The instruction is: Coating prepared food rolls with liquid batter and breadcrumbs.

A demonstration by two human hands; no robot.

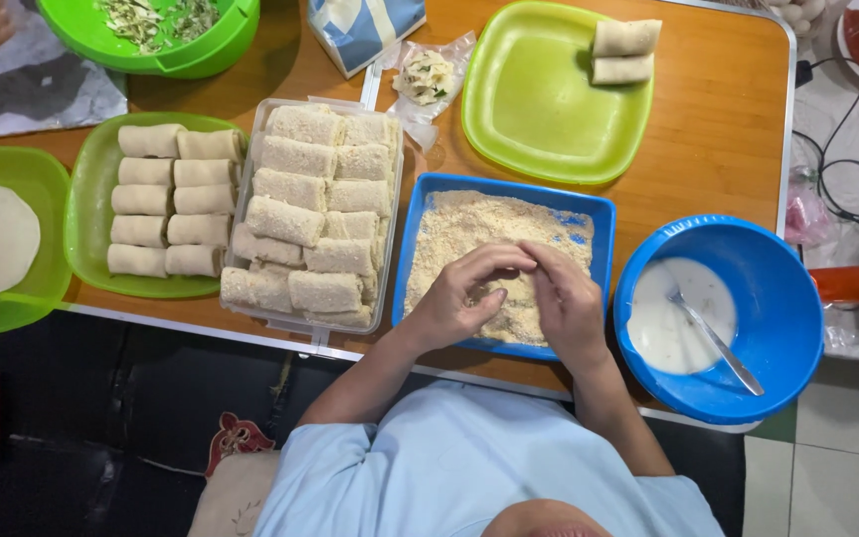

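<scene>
Left hand [461, 298] and right hand [566, 303] cupped together over crumb tray [420, 199], fingers closed around roll, probably; mostly hidden. Press crumbs evenly, turn, keep seam shut. Coated rolls box [310, 209] at 9 o'clock; batter bowl [782, 268] at 3.

Both hands, left hand [457, 298] and right hand [567, 303], crowded the blue tray [597, 209] of crumbs; the clear container [388, 239] of breaded rolls stood just beside it on the left, the blue bowl [782, 298] with its spoon [713, 338] close on the right; bare table [718, 129] lay open beyond, between tray and green plate [539, 109]
</scene>
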